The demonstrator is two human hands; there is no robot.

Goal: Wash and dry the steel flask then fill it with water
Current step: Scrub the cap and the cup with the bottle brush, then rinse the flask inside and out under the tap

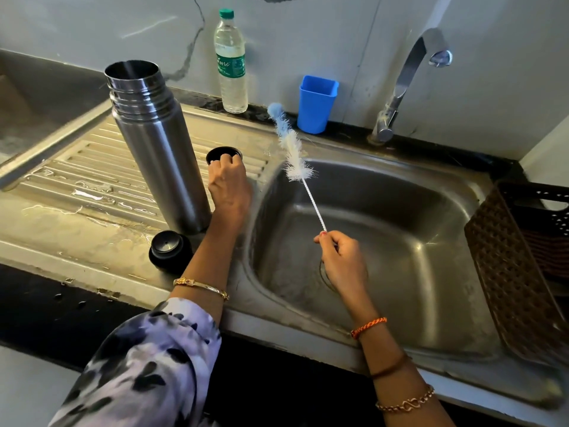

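The steel flask (160, 143) stands upright and uncapped on the wet ribbed drainboard (86, 177), left of the sink basin (400, 229). My left hand (229, 186) grips a round cup-like lid (223, 154) just right of the flask. A black stopper (169, 249) sits on the drainboard in front of the flask. My right hand (341, 257) pinches the thin handle of a white and blue bottle brush (292, 149), which slants up over the basin's left rim.
A clear plastic water bottle (231, 63) and a blue cup (317, 103) stand against the back wall. The tap (406, 81) arches over the basin's far right. A brown plastic basket (523, 266) leans at the right edge.
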